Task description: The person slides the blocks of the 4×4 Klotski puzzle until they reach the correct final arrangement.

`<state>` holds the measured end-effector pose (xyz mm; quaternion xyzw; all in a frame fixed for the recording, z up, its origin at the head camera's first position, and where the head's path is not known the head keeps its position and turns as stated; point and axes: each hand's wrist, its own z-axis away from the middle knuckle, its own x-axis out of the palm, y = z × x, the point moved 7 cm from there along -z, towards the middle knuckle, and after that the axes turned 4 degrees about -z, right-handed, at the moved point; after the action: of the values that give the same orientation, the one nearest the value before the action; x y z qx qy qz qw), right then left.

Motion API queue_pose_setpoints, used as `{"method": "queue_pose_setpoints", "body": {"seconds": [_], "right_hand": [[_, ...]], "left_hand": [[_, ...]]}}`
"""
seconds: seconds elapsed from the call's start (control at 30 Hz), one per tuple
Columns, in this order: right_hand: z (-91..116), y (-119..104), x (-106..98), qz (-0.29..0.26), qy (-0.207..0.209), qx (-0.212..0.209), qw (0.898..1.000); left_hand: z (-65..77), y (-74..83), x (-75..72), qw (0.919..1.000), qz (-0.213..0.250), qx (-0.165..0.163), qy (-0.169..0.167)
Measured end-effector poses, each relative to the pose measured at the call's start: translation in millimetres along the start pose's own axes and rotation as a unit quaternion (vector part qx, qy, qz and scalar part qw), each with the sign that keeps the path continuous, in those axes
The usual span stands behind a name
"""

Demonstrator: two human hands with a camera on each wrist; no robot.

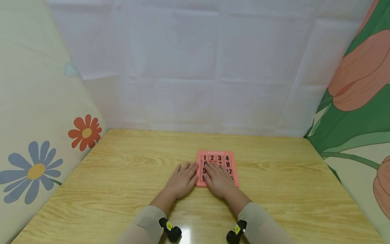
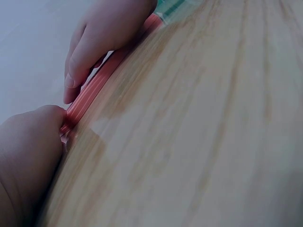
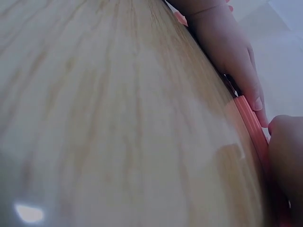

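A pink number slide puzzle (image 1: 219,158) lies flat on the wooden table, its black-numbered tiles set in a frame. Its top row reads 1, 2, 3, 4. My right hand (image 1: 220,179) rests over the middle and lower tiles with fingers extended, hiding several of them. Along the puzzle's left edge lies my left hand (image 1: 181,180), its fingers straight and the index finger and thumb right at the frame. In the left wrist view, the frame's ridged pink side (image 2: 90,99) shows between both hands. The right wrist view shows my right hand (image 3: 289,156) close over that same side.
The wooden table (image 1: 274,162) extends around the puzzle to a white cloth backdrop (image 1: 182,67). Flower-patterned cloths hang at the left (image 1: 27,101) and right (image 1: 359,125). Black wrist cameras (image 1: 170,230) sit at both sleeve cuffs.
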<state>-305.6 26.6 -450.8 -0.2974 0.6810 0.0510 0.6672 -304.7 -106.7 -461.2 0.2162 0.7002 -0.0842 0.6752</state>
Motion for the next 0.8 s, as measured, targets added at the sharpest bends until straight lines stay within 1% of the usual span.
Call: {"method": "queue_pose_setpoints", "body": {"seconds": [0.23, 0.33, 0.43, 0.6, 0.8], "right_hand": [[2.3, 2.7, -2.7, -0.008, -0.001, 0.016, 1.000], [2.9, 4.0, -3.7, -0.006, 0.000, 0.019, 1.000], [3.3, 5.0, -4.0, -0.005, 0.002, 0.019, 1.000], [3.9, 6.2, -3.7, -0.008, 0.005, 0.022, 1.000], [5.4, 6.6, -4.1, -0.008, 0.000, 0.029, 1.000]], "left_hand": [[-0.8, -0.9, 0.2, 1.0000, 0.003, -0.004, -0.001], [-1.2, -1.5, 0.2, 1.0000, 0.002, -0.008, -0.003], [-0.8, -0.6, -1.2, 1.0000, 0.006, -0.004, 0.003], [0.7, 1.3, -3.3, 1.0000, 0.006, -0.001, 0.003], [1.0, 1.2, -2.5, 1.0000, 0.008, -0.005, -0.001]]}}
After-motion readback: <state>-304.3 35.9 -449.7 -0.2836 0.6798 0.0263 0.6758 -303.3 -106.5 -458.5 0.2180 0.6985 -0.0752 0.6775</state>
